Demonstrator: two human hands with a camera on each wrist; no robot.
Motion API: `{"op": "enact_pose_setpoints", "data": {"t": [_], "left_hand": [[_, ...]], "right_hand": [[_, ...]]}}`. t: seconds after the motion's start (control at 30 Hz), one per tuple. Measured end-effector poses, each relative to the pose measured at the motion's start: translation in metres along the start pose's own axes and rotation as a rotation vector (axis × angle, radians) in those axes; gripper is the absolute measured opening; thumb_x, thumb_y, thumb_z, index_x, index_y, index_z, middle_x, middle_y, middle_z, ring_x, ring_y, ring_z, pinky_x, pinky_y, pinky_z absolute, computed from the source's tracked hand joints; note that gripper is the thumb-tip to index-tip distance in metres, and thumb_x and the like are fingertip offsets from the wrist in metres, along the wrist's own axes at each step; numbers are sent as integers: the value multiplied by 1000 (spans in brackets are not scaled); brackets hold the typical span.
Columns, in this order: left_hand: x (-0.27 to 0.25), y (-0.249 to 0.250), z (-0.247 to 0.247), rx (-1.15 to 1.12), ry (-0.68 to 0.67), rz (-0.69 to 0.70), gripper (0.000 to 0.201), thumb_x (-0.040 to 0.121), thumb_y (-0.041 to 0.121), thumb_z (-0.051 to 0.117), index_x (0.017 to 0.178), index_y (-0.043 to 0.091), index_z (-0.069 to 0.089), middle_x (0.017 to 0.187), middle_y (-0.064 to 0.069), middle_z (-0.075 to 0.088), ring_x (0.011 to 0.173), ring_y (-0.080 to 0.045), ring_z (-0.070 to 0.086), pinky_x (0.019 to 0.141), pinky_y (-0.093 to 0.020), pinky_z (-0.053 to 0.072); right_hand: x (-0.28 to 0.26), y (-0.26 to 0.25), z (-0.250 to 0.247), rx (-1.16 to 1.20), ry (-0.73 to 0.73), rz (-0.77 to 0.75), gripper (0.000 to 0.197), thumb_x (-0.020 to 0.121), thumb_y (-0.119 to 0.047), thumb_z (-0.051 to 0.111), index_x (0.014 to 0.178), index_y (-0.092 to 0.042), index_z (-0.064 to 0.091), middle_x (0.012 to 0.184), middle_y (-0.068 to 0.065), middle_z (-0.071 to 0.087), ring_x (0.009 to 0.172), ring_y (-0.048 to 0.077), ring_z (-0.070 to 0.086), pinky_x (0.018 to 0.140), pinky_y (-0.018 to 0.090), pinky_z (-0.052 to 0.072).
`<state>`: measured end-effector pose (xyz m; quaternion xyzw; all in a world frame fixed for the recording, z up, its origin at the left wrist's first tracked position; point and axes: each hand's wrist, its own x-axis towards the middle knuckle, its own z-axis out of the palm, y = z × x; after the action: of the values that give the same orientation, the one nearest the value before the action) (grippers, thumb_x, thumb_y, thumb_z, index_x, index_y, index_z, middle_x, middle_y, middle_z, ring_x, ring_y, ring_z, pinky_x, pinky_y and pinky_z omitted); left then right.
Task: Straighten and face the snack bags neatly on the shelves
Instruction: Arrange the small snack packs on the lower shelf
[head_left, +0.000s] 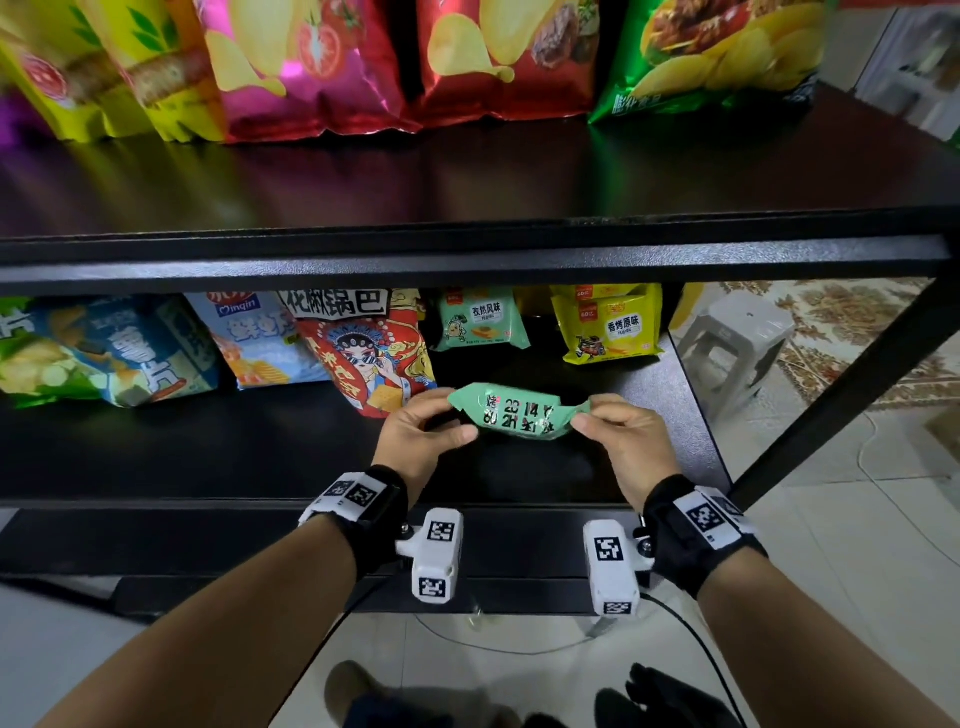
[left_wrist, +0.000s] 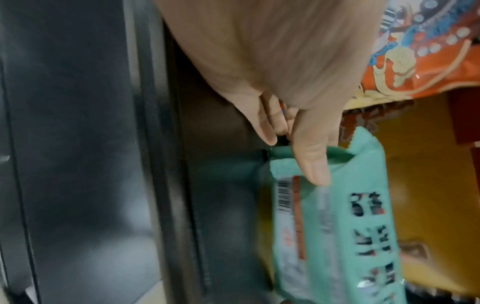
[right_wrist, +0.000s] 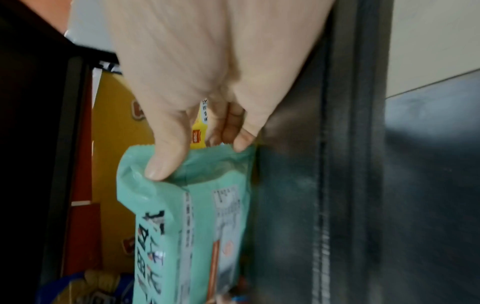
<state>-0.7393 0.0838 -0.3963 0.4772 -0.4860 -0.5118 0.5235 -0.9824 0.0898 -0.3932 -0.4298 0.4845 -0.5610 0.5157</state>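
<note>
Item: green snack bag (head_left: 519, 418), held over the lower shelf (head_left: 208, 447) near its front edge. Your left hand (head_left: 415, 436) and right hand (head_left: 621, 441) pinch its two end seams. Step in hand: facing. Next, likely: stand it upright, label forward, before the matching green bag (head_left: 480, 319).

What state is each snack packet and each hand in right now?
Mint-green packet: held over the lower shelf, back side up.
Left hand: pinching its left end.
Right hand: pinching its right end.
Yellow packets: upright, facing out.
Red opera-face bag: leaning.
</note>
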Motion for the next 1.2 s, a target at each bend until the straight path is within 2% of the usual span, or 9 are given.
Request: {"op": "enact_pose_setpoints", "data": {"t": [0.07, 0.13, 0.3, 0.53, 0.6, 0.7, 0.93, 1.07, 1.2], "left_hand": [[0, 1, 2, 64, -89, 4, 51, 76, -16, 73, 115, 17, 70, 121, 6, 70, 112, -2, 64, 93, -18, 50], [1, 1, 5, 119, -130, 2, 45, 78, -14, 73, 108, 20, 72, 107, 15, 75, 103, 4, 67, 86, -12, 50], [1, -4, 8, 227, -159, -15, 24, 84, 2, 76, 105, 14, 73, 100, 8, 77, 92, -5, 72, 77, -15, 54], [5, -8, 1, 224, -51, -99, 28, 87, 21, 76, 110, 9, 69, 108, -3, 76, 100, -19, 73, 92, -37, 56], [5, -7, 1, 200, -60, -111, 34, 85, 30, 75, 110, 8, 69, 107, -4, 77, 100, -21, 73, 91, -38, 57], [5, -8, 1, 274, -45, -88, 29, 92, 38, 63, 105, 13, 71, 100, -3, 78, 93, -18, 74, 84, -34, 58], [2, -7, 4, 247, -4, -106, 30, 106, 20, 47, 98, 14, 74, 89, 3, 78, 77, -10, 72, 70, -22, 56], [-1, -5, 3, 214, -20, -59, 28, 101, 3, 53, 83, 12, 72, 65, 7, 67, 47, -4, 50, 52, -18, 44], [-1, -4, 2, 74, -3, -104, 19, 96, -5, 55, 88, 3, 70, 82, 1, 74, 69, -10, 66, 70, -22, 53]], "right_hand": [[2, -3, -1, 96, -15, 63, 12, 85, 10, 63, 85, 0, 70, 95, 16, 64, 85, 24, 59, 85, 31, 49], [2, -5, 0, 121, 15, 116, 10, 88, 5, 61, 82, 1, 69, 92, 20, 66, 76, 25, 52, 65, 26, 46], [2, 0, 0, -119, 58, 109, 25, 95, -10, 62, 81, 10, 63, 85, 24, 70, 49, 18, 47, 39, 21, 33], [-1, -7, -3, -304, -260, 103, 23, 82, -1, 75, 99, -3, 60, 92, 7, 77, 47, 9, 56, 42, 19, 40], [0, -6, 0, -309, -249, 128, 28, 78, 4, 77, 98, -8, 63, 86, 5, 77, 51, 4, 62, 43, 15, 42], [1, -3, 2, -277, -193, 119, 16, 80, 0, 76, 89, -10, 69, 82, 9, 77, 59, 17, 64, 44, 21, 44], [-1, -5, 0, -254, -188, 105, 21, 98, -14, 57, 82, -11, 71, 57, 2, 67, 44, 12, 54, 39, 18, 38], [-1, -5, -1, -301, -164, 86, 30, 103, -22, 48, 90, -5, 68, 51, -3, 60, 38, 5, 46, 39, 17, 36], [-1, -2, 0, -350, -174, 65, 27, 101, -16, 53, 84, -5, 72, 72, 7, 72, 64, 21, 64, 59, 31, 53]]}}
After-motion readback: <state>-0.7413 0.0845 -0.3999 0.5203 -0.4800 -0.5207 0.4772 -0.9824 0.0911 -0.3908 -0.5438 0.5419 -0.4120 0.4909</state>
